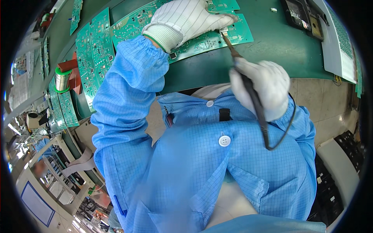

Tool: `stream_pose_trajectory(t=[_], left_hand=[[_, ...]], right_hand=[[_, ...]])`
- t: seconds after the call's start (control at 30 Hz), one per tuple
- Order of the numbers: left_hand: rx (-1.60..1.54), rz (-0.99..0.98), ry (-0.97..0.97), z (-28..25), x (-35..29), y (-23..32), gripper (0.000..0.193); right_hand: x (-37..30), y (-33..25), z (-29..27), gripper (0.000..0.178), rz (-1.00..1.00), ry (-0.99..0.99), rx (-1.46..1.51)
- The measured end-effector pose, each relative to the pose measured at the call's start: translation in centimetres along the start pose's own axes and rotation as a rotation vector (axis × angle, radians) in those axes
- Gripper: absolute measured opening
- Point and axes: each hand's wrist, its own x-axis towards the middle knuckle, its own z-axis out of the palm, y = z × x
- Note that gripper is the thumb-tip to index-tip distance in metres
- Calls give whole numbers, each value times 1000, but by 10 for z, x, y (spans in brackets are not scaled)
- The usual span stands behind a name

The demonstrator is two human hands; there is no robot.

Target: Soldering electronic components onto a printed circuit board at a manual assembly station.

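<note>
My left hand (180, 19), in a white striped glove, rests over a green circuit board (243, 33) at the top of the view. One of its digits stretches to the right, pressed down near the board's small parts. The other fingertips are tucked out of sight, and whatever they pinch is hidden. In my gloved right hand (268, 85), slightly blurred, is a soldering iron (248, 87) with a dark handle. Its tip meets the board just below my left fingertips. The iron's cable loops beside my right wrist.
More circuit boards (95, 50) lie on the green work surface (279, 54) to the left. A solder wire spool (61, 80) with green rims stands near its left edge. At the far right are a black open case (297, 15) and a white panel (336, 42).
</note>
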Motion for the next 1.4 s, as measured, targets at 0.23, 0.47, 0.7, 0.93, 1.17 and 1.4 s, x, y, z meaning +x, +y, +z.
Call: stream_pose_trajectory(t=[0.23,0.47,0.7,0.93,1.17,1.4], left_hand=[[78,18,16,5,-32,1,67],[21,256,710,50,-78,-19,9],[101,63,654,65,-95,-6,13],[62,91,591,64,-94,-7,11],[71,72,577,70,-88,-11,13],[136,118,579,73,-84,-10,9]], right_hand=[[-29,26,-17,26,307,43,24],[-51,41,-9,28,441,146,108],[-46,40,-13,27,470,117,195],[-44,41,-11,26,412,103,195],[-46,40,-9,25,427,126,218],[-39,57,-39,17,778,-120,698]])
